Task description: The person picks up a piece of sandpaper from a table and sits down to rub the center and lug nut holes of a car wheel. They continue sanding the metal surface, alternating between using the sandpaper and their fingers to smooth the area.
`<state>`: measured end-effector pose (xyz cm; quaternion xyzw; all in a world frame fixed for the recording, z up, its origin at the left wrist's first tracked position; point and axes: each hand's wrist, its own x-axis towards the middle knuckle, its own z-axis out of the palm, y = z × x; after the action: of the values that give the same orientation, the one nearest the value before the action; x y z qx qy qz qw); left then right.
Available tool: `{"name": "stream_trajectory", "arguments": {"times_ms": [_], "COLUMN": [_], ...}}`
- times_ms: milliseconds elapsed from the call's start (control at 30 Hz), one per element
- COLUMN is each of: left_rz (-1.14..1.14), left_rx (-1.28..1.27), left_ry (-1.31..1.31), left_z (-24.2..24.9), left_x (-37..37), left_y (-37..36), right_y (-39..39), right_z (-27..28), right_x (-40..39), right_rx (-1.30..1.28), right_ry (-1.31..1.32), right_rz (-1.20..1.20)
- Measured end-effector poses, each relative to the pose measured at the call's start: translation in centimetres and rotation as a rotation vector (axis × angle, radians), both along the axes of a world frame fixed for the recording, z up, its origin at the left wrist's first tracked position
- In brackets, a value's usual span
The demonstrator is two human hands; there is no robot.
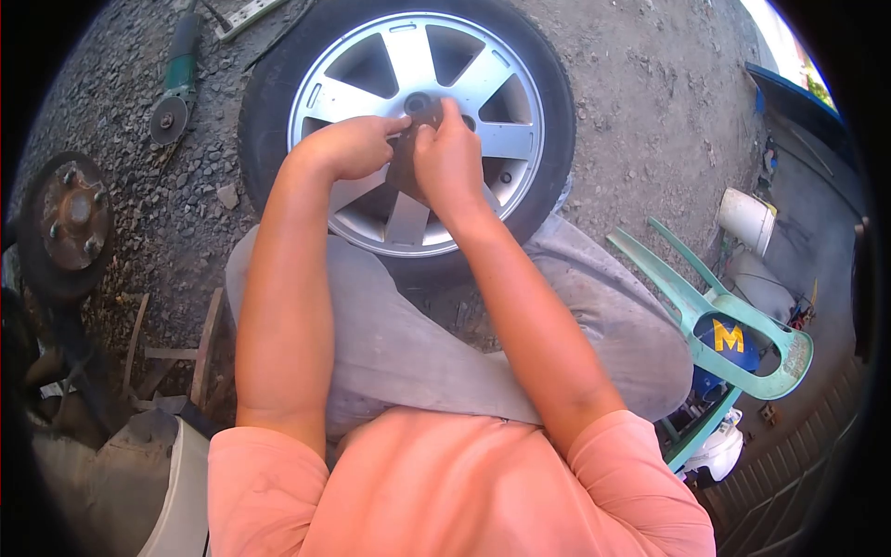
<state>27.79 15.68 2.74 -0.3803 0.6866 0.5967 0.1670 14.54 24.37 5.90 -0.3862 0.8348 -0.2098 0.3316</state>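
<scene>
A silver spoked alloy wheel [406, 223] with a black tyre [269, 121] lies flat on the ground in front of my knees. Over its hub, my right hand [448, 162] grips a dark brown, flat, flexible sheet [403, 174], which looks like sandpaper, between thumb and fingers. The sheet hangs down across the lower spokes. From the other side my left hand [351, 148] reaches in, fingers bent, its fingertips pinched at the sheet's upper left edge. My own fingers hide part of that edge and of the wheel's centre.
An angle grinder [179, 70] lies on gravel at upper left, near a white power strip [249, 15]. A rusty wheel hub [78, 212] stands at far left, above curved metal pieces [206, 348]. To the right are a green plastic chair [682, 278] and a white bucket [745, 221].
</scene>
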Motion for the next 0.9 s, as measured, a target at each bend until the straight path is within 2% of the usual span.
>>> {"name": "stream_trajectory", "arguments": {"times_ms": [67, 100, 267, 367, 467, 600, 700, 833, 900], "left_rz": [-0.013, -0.03, -0.003, -0.029, 0.024, 0.058, 0.261, 0.282, 0.324], "left_rx": [-0.046, 0.057, 0.114, 0.12, 0.108, 0.025, -0.095, -0.372, -0.308], "left_ry": [0.023, -0.055, -0.052, -0.094, -0.056, -0.028, -0.008, -0.003, -0.011], "left_z": [-0.5, 1.4, 0.8, 2.9, 0.9, 2.1, 1.3, 0.3, 0.6], "left_x": [0.0, -0.4, -0.1, -0.6, -0.2, -0.2, 0.1, 0.6, 0.6], "left_y": [-0.3, -0.9, -0.2, -1.2, -0.8, -1.6, -2.0, -2.1, -2.4], "right_y": [0.2, 0.8, 0.7, 1.4, 1.5, 1.9, 1.8, 0.6, 1.4], "right_z": [0.0, 0.0, -0.1, -0.4, -0.4, -0.1, -0.5, -0.7, -0.1], "right_x": [0.1, 0.0, 0.6, 0.3, 0.5, 0.0, -0.2, 0.0, -0.1], "right_rx": [-0.035, -0.047, -0.008, -0.018, 0.01, -0.051, -0.024, -0.032, -0.005], "right_ry": [0.001, -0.007, 0.057, 0.029, 0.015, 0.015, -0.021, -0.018, -0.018], "right_rz": [0.012, 0.021, 0.086, 0.07, 0.049, 0.028, 0.005, 0.0, 0.0]}}
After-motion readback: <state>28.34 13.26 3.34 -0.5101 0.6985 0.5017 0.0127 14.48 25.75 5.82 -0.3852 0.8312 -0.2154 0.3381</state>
